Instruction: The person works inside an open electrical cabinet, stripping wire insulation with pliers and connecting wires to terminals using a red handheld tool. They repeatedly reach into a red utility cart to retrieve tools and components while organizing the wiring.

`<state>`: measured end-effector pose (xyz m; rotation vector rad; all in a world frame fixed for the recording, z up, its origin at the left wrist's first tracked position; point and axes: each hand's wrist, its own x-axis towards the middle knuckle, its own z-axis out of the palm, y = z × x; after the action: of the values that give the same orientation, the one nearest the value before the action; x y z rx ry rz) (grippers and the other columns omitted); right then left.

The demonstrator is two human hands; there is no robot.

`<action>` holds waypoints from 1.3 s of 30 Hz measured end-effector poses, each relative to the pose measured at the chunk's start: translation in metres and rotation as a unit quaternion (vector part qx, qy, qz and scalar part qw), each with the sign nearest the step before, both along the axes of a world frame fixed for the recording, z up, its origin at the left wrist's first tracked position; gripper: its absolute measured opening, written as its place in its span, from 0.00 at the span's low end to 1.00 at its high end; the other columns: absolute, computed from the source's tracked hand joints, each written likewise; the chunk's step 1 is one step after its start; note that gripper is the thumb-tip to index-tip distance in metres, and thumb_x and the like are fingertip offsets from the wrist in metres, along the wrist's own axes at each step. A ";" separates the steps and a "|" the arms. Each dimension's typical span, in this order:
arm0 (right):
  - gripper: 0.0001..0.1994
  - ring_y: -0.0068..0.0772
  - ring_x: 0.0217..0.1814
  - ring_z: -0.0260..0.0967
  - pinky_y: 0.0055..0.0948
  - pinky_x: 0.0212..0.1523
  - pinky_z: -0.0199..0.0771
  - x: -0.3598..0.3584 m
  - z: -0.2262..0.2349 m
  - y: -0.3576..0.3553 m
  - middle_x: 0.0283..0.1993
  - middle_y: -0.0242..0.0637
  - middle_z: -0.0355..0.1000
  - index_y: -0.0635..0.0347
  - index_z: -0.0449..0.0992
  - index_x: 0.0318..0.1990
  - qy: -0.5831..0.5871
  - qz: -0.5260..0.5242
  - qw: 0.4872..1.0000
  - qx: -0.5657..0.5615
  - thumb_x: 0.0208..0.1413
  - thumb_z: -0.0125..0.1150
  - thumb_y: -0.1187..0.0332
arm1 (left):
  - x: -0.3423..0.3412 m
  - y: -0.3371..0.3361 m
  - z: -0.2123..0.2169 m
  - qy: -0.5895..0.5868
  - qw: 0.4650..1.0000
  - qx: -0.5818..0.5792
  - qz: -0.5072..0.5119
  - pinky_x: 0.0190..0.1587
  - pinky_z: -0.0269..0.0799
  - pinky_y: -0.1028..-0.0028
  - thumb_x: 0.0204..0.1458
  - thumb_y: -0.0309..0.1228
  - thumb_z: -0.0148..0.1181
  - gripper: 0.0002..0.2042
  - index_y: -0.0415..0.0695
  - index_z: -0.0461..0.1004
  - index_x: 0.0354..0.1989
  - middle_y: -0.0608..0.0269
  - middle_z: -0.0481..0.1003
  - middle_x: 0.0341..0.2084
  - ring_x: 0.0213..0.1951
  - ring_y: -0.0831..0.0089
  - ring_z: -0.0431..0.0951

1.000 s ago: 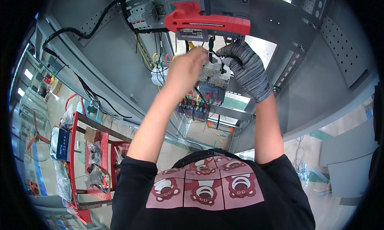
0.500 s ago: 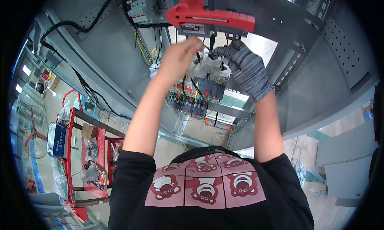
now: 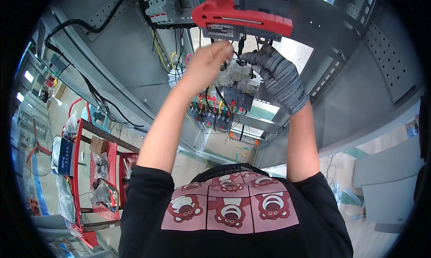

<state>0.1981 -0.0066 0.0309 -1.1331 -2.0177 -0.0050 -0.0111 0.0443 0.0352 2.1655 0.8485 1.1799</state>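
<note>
Head view, looking up into a grey metal cabinet [image 3: 134,65]. The bare left hand [image 3: 207,65] and the gloved right hand [image 3: 278,78] meet at a clear-covered breaker block [image 3: 240,80] mounted just below a switch with a long red handle [image 3: 242,19]. Left hand: fingers drawn together at their tips, pinched near a thin black wire [image 3: 237,56] at the block's top edge; whether they actually clamp it cannot be told. Right hand: fingers curled against the block's upper right corner, grip closed round something small and hidden. From the left fingertips the block lies at about 4 o'clock, touching or nearly so; from the right hand, at 9 o'clock. The wire's long axis runs roughly 12 to 6. A red cart [image 3: 96,168] stands at 8 o'clock on the floor
</note>
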 end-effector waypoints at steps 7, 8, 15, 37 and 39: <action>0.27 0.46 0.50 0.72 0.33 0.49 0.75 -0.008 -0.003 -0.007 0.55 0.44 0.70 0.39 0.73 0.56 0.027 -0.057 0.998 -0.028 0.50 0.50 0.81 | 0.023 -0.042 -0.019 0.120 0.992 -0.030 0.003 0.28 0.64 0.68 0.61 0.32 0.48 0.12 0.39 0.62 0.28 0.57 0.66 0.21 0.25 0.63 0.67; 0.27 0.46 0.48 0.73 0.34 0.47 0.76 -0.011 0.002 -0.010 0.55 0.44 0.70 0.37 0.73 0.55 -0.032 -0.077 0.996 -0.038 0.50 0.50 0.81 | 0.020 -0.049 -0.012 0.176 0.984 0.014 0.041 0.28 0.64 0.66 0.60 0.31 0.49 0.11 0.38 0.62 0.28 0.53 0.67 0.20 0.24 0.58 0.67; 0.20 0.46 0.45 0.73 0.36 0.44 0.76 -0.004 0.006 -0.006 0.50 0.43 0.73 0.38 0.76 0.52 -0.066 -0.014 0.998 0.001 0.52 0.54 0.73 | -0.016 -0.007 0.021 0.044 0.998 0.043 0.002 0.30 0.64 0.77 0.57 0.31 0.54 0.08 0.39 0.74 0.34 0.66 0.71 0.22 0.26 0.79 0.68; 0.10 0.35 0.39 0.74 0.29 0.42 0.73 0.016 -0.026 -0.002 0.37 0.39 0.74 0.62 0.78 0.39 0.304 -0.024 0.952 -0.010 0.48 0.62 0.77 | 0.039 -0.019 -0.024 -0.317 0.940 -0.127 -0.019 0.37 0.72 0.77 0.59 0.28 0.55 0.07 0.37 0.73 0.41 0.60 0.77 0.29 0.32 0.76 0.77; 0.08 0.30 0.36 0.73 0.27 0.42 0.73 0.021 -0.025 -0.004 0.33 0.37 0.75 0.63 0.77 0.38 0.326 -0.022 0.944 -0.042 0.49 0.62 0.76 | 0.041 -0.019 -0.026 -0.281 0.948 -0.144 -0.031 0.37 0.72 0.77 0.59 0.27 0.55 0.07 0.37 0.73 0.40 0.59 0.77 0.29 0.32 0.76 0.77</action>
<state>0.2189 -0.0110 0.0063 -1.0544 -1.4080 0.3890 0.0300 0.0253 0.0095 1.4939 0.6412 1.4357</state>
